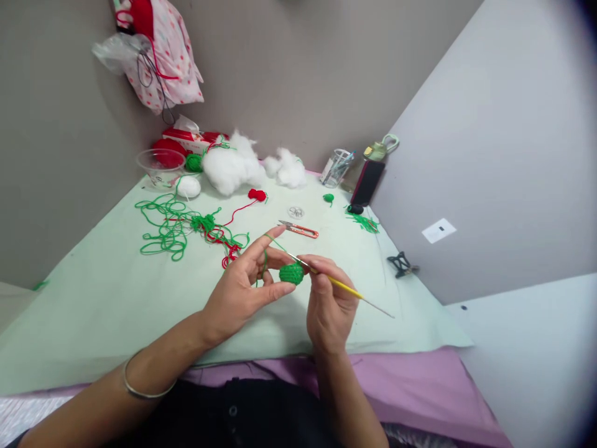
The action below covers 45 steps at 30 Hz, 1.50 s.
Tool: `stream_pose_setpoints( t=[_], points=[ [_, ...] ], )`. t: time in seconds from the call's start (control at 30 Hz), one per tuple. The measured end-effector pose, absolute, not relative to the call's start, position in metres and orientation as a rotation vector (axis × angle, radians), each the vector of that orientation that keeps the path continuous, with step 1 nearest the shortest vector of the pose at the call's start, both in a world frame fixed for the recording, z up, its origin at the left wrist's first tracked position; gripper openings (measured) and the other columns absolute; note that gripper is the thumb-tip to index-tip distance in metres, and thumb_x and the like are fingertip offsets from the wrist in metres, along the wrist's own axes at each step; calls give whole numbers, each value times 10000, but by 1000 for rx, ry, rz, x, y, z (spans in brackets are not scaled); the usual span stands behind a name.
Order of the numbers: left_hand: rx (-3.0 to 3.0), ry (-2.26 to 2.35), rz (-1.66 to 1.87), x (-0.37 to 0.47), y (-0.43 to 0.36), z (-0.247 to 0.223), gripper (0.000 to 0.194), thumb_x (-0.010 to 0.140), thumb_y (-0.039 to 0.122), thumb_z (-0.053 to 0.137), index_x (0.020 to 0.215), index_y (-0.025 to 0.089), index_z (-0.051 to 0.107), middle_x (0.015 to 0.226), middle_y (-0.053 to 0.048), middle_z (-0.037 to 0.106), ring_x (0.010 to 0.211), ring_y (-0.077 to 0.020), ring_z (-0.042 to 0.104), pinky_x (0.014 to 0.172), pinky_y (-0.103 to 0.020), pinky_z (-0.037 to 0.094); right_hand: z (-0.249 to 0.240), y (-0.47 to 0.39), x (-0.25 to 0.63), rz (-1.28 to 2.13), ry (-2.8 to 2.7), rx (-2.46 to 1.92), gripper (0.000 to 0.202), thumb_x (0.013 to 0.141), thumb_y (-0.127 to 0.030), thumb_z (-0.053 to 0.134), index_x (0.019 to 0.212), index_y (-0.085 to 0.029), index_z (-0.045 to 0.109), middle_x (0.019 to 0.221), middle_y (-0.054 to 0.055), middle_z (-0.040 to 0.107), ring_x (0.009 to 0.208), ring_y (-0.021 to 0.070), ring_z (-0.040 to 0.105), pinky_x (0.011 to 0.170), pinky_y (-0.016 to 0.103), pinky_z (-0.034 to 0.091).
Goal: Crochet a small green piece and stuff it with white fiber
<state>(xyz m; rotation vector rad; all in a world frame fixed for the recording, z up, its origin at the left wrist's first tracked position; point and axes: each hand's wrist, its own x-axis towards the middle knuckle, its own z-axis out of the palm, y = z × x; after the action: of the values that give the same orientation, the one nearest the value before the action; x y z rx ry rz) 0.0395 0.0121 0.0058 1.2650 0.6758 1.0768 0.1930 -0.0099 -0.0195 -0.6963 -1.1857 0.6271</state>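
Between thumb and fingers, my left hand (247, 277) pinches a small green crochet piece (291, 274), rounded like a cup. Green yarn runs over its raised index finger and down across the palm. My right hand (332, 302) grips a crochet hook (344, 286) with a yellow handle; its metal tip meets the top edge of the piece. The hook's other thin metal end sticks out to the right. Just beyond the hands, orange thread snips (301, 229) lie on the pale green cloth (261, 339).
Loose green yarn (161, 227) and red strands tangle on the left. White stuffing (233, 165), a clear plastic tub (161, 168) and a tissue box (186, 140) stand behind. At the back right are a clear cup (336, 168), a phone (367, 182) and green scraps (364, 223).
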Motion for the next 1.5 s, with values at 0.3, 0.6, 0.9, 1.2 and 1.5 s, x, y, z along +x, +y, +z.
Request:
stream_pose_setpoints(
  t=[0.3, 0.6, 0.9, 1.2, 1.5],
  points=[
    [1483, 654, 944, 29, 16, 11, 781, 859, 218, 769, 1543, 370, 424, 1068, 25, 641, 807, -101, 486, 787, -250, 439, -11, -7, 211, 876, -1154, -610, 105, 961, -345, 671, 965, -276, 750, 875, 12, 790, 757, 141, 683, 707, 286, 558],
    [1605, 622, 889, 26, 19, 13, 751, 862, 144, 701, 1536, 307, 413, 1064, 5, 651, 868, -130, 519, 811, -282, 421, -8, -7, 226, 1061, -1201, -611, 178, 1011, -386, 582, 965, -262, 701, 888, 17, 817, 737, 145, 732, 693, 286, 595],
    [1677, 683, 798, 22, 20, 15, 749, 860, 131, 661, 1539, 317, 404, 1076, 2, 636, 854, -136, 477, 831, -291, 421, 4, -12, 244, 986, -1456, -680, 201, 1047, -310, 510, 1058, -251, 702, 996, 34, 810, 804, 181, 777, 756, 361, 637],
    [1757, 791, 711, 18, 25, 23, 540, 850, 168, 674, 1372, 266, 575, 1111, -15, 644, 755, -119, 454, 813, -298, 435, 10, -19, 240, 564, -1833, -794, 265, 1004, -149, 550, 1160, -270, 727, 1074, 59, 790, 993, 202, 737, 856, 370, 601],
    [1427, 808, 1039, 35, 10, 7, 712, 863, 314, 765, 1514, 252, 484, 1002, -19, 650, 770, -136, 496, 787, -298, 447, -19, -24, 216, -140, -1785, -877, 421, 934, -76, 628, 1280, -309, 691, 1177, 92, 753, 1038, 231, 721, 798, 395, 628]
  ],
)
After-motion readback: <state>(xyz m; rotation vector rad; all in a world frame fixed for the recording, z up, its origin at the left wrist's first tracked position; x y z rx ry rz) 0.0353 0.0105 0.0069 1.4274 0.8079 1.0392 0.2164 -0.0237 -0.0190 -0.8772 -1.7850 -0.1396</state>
